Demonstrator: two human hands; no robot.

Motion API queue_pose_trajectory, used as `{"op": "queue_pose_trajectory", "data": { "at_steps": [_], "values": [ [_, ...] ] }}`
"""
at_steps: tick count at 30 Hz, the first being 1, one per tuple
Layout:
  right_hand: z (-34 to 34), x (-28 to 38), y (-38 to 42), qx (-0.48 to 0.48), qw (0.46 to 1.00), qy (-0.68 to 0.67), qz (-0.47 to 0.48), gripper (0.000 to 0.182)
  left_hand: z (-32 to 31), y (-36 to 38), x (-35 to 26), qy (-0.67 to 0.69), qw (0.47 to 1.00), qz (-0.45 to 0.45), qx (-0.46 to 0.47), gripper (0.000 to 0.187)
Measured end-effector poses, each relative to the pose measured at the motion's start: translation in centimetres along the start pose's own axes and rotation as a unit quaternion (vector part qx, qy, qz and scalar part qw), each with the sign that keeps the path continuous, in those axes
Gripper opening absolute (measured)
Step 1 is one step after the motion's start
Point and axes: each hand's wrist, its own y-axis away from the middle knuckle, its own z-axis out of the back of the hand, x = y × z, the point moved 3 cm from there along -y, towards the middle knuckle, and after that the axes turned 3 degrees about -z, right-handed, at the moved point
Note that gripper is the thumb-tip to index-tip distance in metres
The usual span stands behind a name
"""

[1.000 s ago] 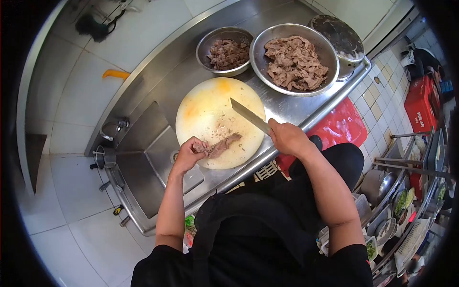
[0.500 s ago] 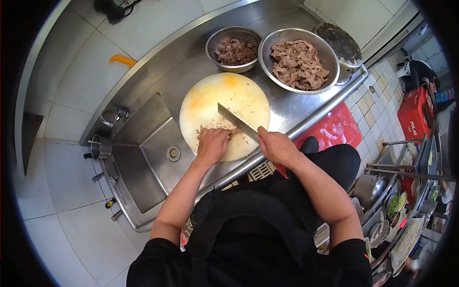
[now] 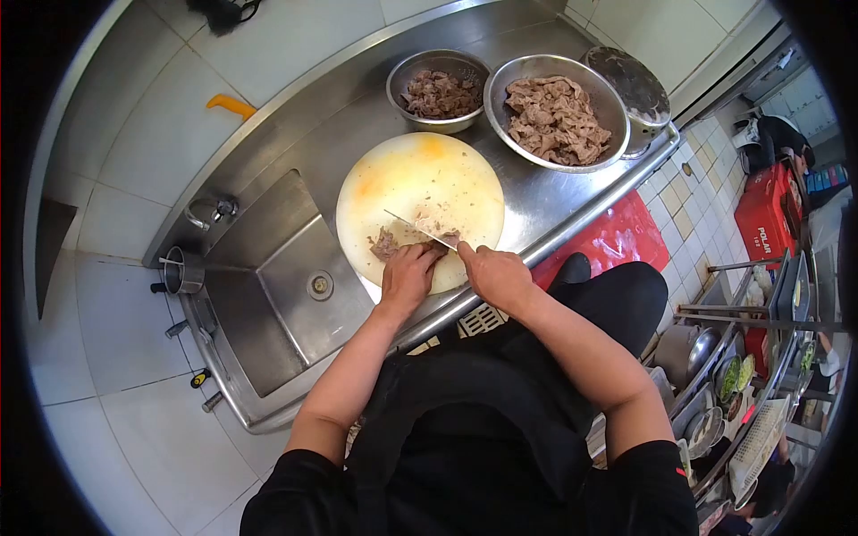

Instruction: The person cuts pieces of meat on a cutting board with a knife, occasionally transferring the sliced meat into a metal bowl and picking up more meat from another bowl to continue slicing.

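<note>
Brown meat [image 3: 384, 245] touches our left hand [image 3: 408, 277], fingers bunched, near the board's [image 3: 393, 174] six o'clock. Our right hand [image 3: 500, 279] clamps a knife [image 3: 418, 229].

The knife [image 3: 420, 230] is smooth metal, the meat [image 3: 384, 244] rough, the board [image 3: 420, 174] smooth and plastic-looking, the counter [image 3: 538, 204] shiny metal, the apron [image 3: 465, 429] matt cloth.

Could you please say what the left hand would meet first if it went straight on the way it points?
Past the meat it holds, the left hand would likely first meet the knife; depth is unclear.
</note>
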Motion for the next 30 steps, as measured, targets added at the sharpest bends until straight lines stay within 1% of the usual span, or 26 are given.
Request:
{"op": "queue_pose_trajectory", "data": {
  "at_steps": [2, 5, 6, 8, 11, 13, 17, 20, 23, 25, 27, 28, 30],
  "values": [
    [-0.4, -0.5, 0.7, 0.005, 1.000, -0.002, 0.001, 0.032, -0.1, 0.1, 0.2, -0.005, 1.000, 0.002, 0.001, 0.029],
    [0.0, -1.6, 2.5, 0.011, 1.000, 0.000, 0.009, 0.028, -0.1, 0.1, 0.2, 0.001, 1.000, 0.005, -0.006, 0.027],
    [0.6, -2.1, 3.3, 0.013, 1.000, 0.001, 0.008, 0.028, -0.1, 0.1, 0.3, 0.029, 0.999, 0.010, -0.020, 0.024],
    [1.7, -2.7, 4.8, 0.059, 0.997, -0.018, -0.036, 0.023, 0.1, 0.5, 0.3, 0.060, 0.997, 0.018, -0.035, 0.022],
    [2.8, -2.5, 5.4, 0.060, 0.996, -0.022, -0.058, 0.022, 0.2, 0.7, 0.3, 0.070, 0.996, 0.021, -0.043, 0.020],
    [2.7, -1.7, 5.0, 0.051, 0.996, -0.037, -0.055, 0.023, 0.0, 0.8, 0.4, 0.060, 0.996, 0.024, -0.053, 0.019],
    [2.3, 0.8, 2.7, 0.030, 0.997, -0.060, -0.039, 0.024, -0.1, 0.9, 0.6, 0.051, 0.997, 0.031, -0.039, 0.020],
    [0.9, 1.6, 0.6, 0.030, 0.997, -0.066, -0.034, 0.025, 0.2, 0.8, 0.6, 0.059, 0.997, 0.016, -0.038, 0.021],
    [0.6, 1.2, 0.5, 0.039, 0.997, -0.065, -0.029, 0.027, 0.1, 0.6, 0.6, 0.081, 0.996, 0.028, -0.035, 0.020],
    [0.6, 0.7, 1.3, 0.049, 0.996, -0.069, -0.023, 0.028, 0.0, 0.7, 0.5, 0.056, 0.997, 0.029, -0.035, 0.018],
    [0.6, -0.3, 3.1, 0.081, 0.995, -0.049, -0.037, 0.025, 0.0, 0.7, 0.6, 0.055, 0.997, 0.029, -0.034, 0.018],
    [0.3, -1.0, 4.2, 0.055, 0.996, -0.066, -0.028, 0.025, 0.0, 0.7, 0.6, 0.054, 0.998, 0.028, -0.035, 0.018],
    [0.3, -2.1, 5.9, 0.071, 0.994, -0.068, -0.042, 0.026, 0.2, 0.8, 0.4, 0.071, 0.996, 0.046, -0.041, 0.018]
  ]
}}
